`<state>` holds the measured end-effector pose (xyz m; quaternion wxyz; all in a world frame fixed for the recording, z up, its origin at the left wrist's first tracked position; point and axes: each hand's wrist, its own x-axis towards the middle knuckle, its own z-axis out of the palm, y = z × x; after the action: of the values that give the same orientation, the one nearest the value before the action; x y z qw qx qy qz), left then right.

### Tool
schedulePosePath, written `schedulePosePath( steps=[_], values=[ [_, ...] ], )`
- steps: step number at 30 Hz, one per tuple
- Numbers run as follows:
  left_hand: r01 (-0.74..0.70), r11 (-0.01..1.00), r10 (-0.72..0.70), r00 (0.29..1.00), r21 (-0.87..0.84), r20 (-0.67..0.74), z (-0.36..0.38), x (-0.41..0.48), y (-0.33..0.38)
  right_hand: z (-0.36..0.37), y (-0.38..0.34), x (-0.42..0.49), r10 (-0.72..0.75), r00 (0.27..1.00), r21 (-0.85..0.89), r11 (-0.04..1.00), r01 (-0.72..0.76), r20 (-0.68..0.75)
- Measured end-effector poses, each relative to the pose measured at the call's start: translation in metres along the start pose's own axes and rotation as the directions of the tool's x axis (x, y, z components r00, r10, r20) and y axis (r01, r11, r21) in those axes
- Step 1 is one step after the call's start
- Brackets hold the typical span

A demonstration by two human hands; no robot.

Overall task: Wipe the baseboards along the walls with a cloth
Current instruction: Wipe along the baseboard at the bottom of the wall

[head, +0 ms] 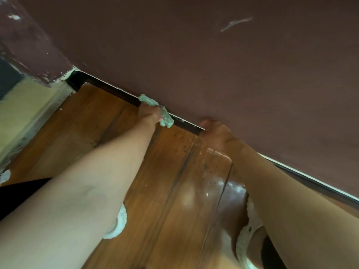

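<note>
At the foot of the wall, cloth [158, 111] bunched against the dark baseboard [116, 92], my left grip [148, 114] clamped on it. Right hand [212, 131] braces flat on the wall [213, 65], empty. Judgement: keep pressure along the top edge, stroke toward the floor [165, 181] corner.

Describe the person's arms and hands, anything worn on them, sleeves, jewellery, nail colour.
Both forearms are bare, with no sleeves in view. No watch, bracelet or ring shows on the left hand or the right hand. One left fingernail looks pinkish; the others are too blurred to tell.
</note>
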<state>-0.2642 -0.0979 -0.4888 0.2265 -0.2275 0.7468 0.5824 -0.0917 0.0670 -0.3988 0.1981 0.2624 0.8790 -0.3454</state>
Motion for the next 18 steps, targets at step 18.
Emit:
schedulePosePath(
  steps=[18],
  values=[
    [-0.031,0.983,0.025,0.999,0.183,0.033,0.022,-0.019,-0.013,-0.005,0.036,0.0,0.013,0.999,0.026,1.0,-0.014,0.043]
  ],
)
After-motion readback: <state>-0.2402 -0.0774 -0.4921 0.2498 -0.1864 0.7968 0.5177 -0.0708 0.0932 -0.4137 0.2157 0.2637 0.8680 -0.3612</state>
